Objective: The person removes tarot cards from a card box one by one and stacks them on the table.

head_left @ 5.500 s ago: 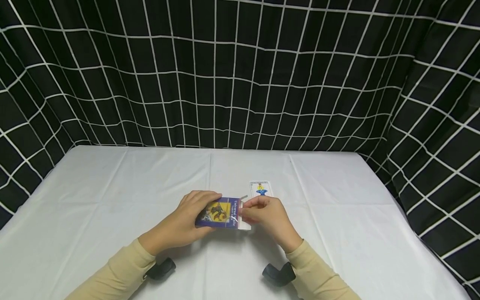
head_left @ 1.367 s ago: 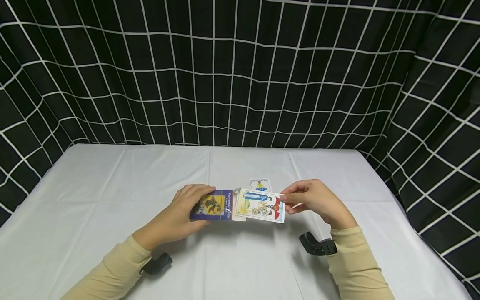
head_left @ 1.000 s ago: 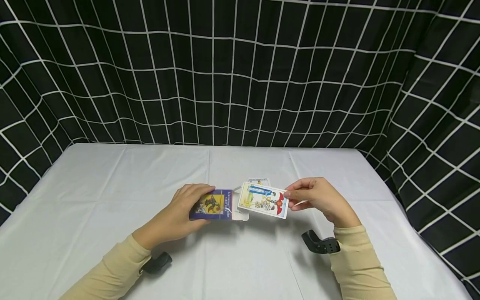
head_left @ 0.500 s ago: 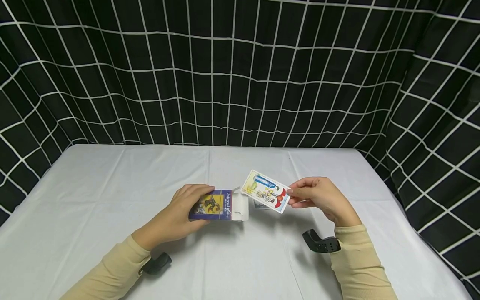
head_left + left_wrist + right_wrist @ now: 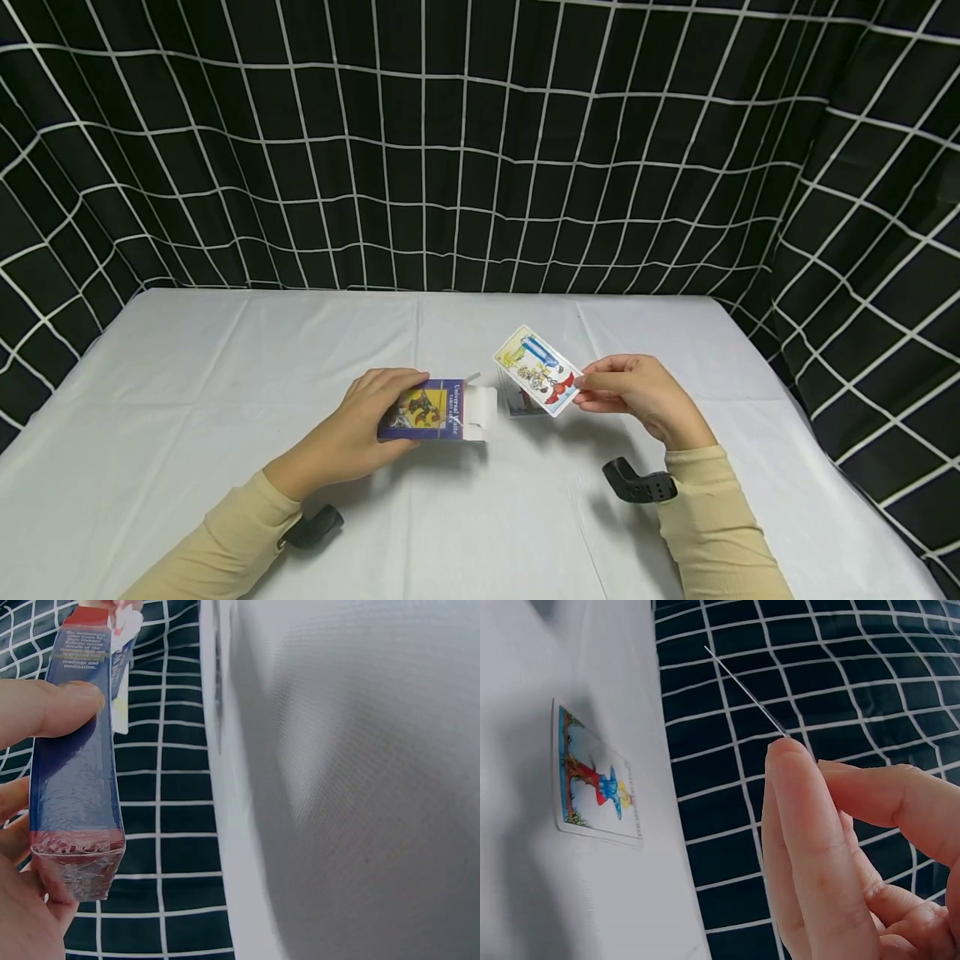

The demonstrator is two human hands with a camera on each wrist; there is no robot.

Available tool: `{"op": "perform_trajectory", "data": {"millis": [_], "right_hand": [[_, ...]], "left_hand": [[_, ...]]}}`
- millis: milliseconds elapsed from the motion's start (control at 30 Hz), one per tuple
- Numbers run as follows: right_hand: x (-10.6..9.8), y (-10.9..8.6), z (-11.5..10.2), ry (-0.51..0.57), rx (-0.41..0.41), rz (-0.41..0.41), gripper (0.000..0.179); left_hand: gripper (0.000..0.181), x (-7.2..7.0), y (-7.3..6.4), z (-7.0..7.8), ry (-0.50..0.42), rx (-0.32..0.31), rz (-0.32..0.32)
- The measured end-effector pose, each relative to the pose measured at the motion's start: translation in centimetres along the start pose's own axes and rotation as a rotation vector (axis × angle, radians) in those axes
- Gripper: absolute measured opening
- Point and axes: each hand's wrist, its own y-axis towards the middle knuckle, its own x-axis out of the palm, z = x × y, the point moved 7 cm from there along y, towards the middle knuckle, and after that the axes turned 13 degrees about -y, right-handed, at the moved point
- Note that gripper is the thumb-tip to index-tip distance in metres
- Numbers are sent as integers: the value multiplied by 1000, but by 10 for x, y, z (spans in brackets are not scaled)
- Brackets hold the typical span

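A blue tarot card box is gripped by my left hand, thumb along one narrow side and fingers on the other. Its white end flap sticks out toward the right. Between thumb and fingertips my right hand pinches a tarot card by its near right corner, tilted and held above the table. Seen edge-on in the right wrist view, that card is a thin line. Beneath it, partly covered in the head view, a tarot card with a blue-and-red figure lies face up on the cloth.
A white cloth covers the table, with fold creases. Black curtain with a white grid hangs behind and at the sides. Dark wrist-worn devices sit below both wrists.
My right hand has drawn the card out of the box, lifted it away from the opening and turned it over the lying card. My left hand shifted slightly left, then stayed with the box.
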Motion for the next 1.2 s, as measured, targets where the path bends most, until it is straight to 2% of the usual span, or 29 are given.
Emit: {"op": "perform_trajectory", "data": {"millis": [200,367,600,733,1000,1200], "right_hand": [[0,4,8,84,31,-7,11],[2,6,12,96,31,-7,12],[6,12,18,133,35,28,4],[10,16,24,139,48,31,13],[20,24,32,109,81,22,20],[22,26,35,124,83,17,12]], "left_hand": [[72,0,0,1,-8,11,1],[73,1,0,0,-5,10,-3],[74,2,0,-1,-7,-17,-22],[74,3,0,0,-10,-30,-31],[74,3,0,0,-2,-26,-29],[74,3,0,-1,-2,-33,-29]]}}
